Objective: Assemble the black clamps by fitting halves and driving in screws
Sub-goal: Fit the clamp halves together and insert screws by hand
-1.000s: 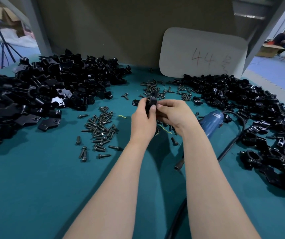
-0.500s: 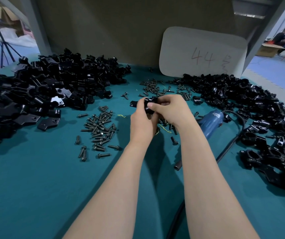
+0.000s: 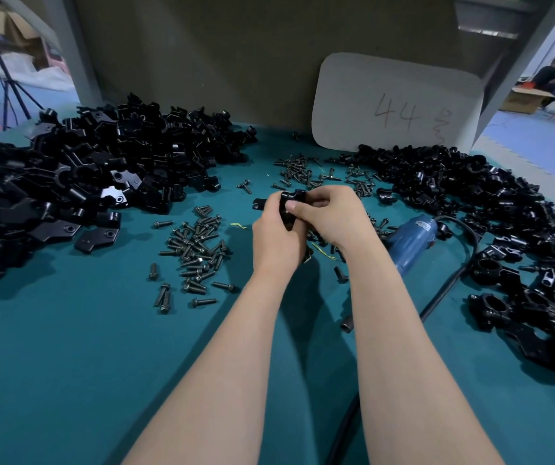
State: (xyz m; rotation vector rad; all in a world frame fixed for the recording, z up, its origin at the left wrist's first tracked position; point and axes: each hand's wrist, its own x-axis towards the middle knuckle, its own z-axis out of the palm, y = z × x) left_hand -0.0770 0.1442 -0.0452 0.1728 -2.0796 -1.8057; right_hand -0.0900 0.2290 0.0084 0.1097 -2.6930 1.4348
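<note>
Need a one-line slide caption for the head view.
Left hand and right hand grip a black clamp over a teal table strewn with clamp parts, screws and a blue power driver.

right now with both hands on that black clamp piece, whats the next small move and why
Probably press the black clamp halves flush: left hand and right hand both grip them, and the blue electric screwdriver lies untouched on the teal table.
</note>
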